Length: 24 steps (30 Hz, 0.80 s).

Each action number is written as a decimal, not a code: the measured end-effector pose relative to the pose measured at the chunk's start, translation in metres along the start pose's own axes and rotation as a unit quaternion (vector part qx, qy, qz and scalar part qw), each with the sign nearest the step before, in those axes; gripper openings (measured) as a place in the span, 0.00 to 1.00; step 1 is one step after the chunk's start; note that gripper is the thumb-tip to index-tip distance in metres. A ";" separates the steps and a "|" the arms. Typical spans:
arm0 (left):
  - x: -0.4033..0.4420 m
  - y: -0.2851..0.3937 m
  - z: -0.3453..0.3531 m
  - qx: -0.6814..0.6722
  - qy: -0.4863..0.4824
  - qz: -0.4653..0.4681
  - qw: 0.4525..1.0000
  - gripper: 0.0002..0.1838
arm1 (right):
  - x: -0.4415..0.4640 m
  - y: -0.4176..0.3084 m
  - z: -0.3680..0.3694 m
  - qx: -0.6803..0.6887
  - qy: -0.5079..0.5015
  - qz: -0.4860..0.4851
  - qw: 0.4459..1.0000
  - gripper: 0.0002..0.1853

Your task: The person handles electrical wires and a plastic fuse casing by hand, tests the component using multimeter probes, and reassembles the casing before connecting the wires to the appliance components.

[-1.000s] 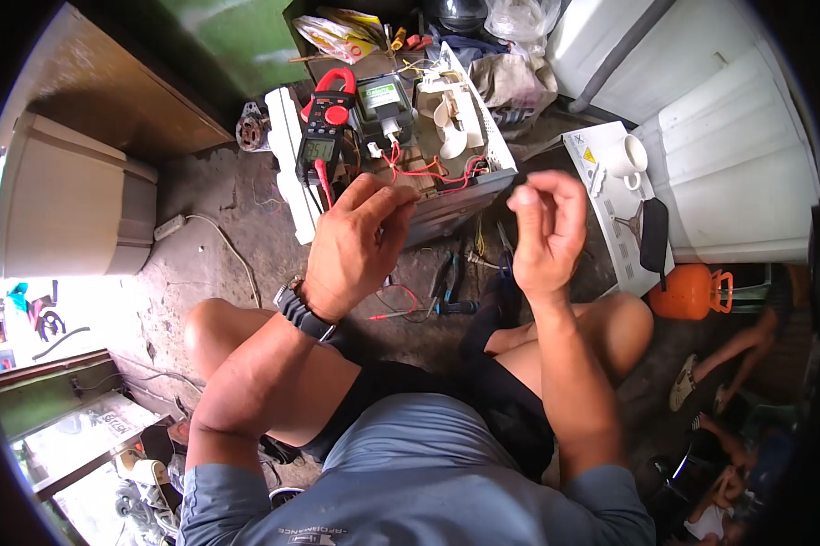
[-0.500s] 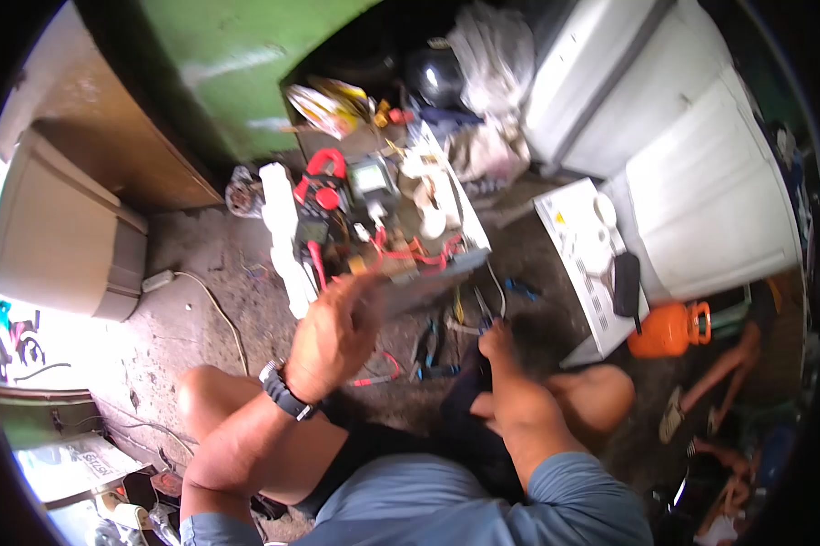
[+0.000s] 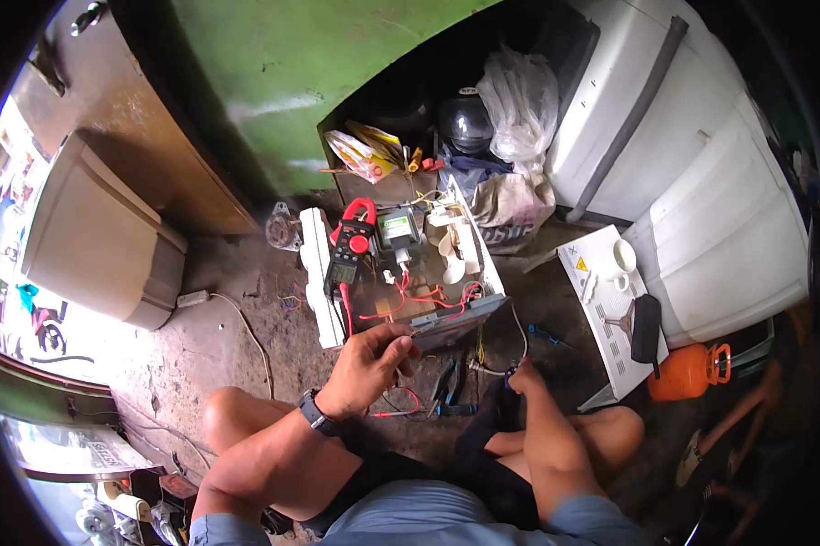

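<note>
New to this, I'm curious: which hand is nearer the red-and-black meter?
The left hand, the one with the dark watch on its wrist; the right hand is farther from the meter.

"What lies in the casing (image 3: pixel 465 318)?"
"The fan (image 3: pixel 453 262), right of the clamp meter (image 3: pixel 344 250)"
"And the pliers (image 3: pixel 441 382)?"
"On the floor (image 3: pixel 292 373) before the casing; the panel (image 3: pixel 624 369) lies off right, mug (image 3: pixel 620 259) on top, cylinder (image 3: pixel 678 375) beside it"

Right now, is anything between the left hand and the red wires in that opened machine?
Yes: in this view, the near grey metal panel lies between the left hand and the red wires. Over its top edge, nothing visible blocks.
</note>
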State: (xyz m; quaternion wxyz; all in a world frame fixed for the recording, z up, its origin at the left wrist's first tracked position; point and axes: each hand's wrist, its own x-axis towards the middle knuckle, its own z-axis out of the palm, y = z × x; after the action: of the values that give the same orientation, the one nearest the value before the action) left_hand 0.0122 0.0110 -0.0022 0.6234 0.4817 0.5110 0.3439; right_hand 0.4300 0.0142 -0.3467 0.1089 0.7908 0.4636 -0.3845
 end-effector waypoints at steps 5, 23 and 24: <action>0.000 -0.002 -0.003 -0.042 -0.031 -0.017 0.999 0.19 | -0.168 -0.036 -0.092 0.213 0.114 -0.122 0.963 0.42; -0.004 -0.001 -0.001 0.027 -0.030 0.032 0.999 0.18 | -0.325 -0.160 -0.078 0.100 0.321 -0.498 0.799 0.36; -0.005 0.001 -0.001 0.043 -0.031 0.045 0.998 0.18 | -0.323 -0.161 -0.078 0.095 0.312 -0.485 0.811 0.37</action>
State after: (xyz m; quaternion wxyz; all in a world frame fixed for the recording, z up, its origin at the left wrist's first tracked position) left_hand 0.0100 0.0072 0.0001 0.6012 0.5414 0.4835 0.3341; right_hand 0.2488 -0.0663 -0.0350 -0.3175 0.5468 0.7575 -0.1622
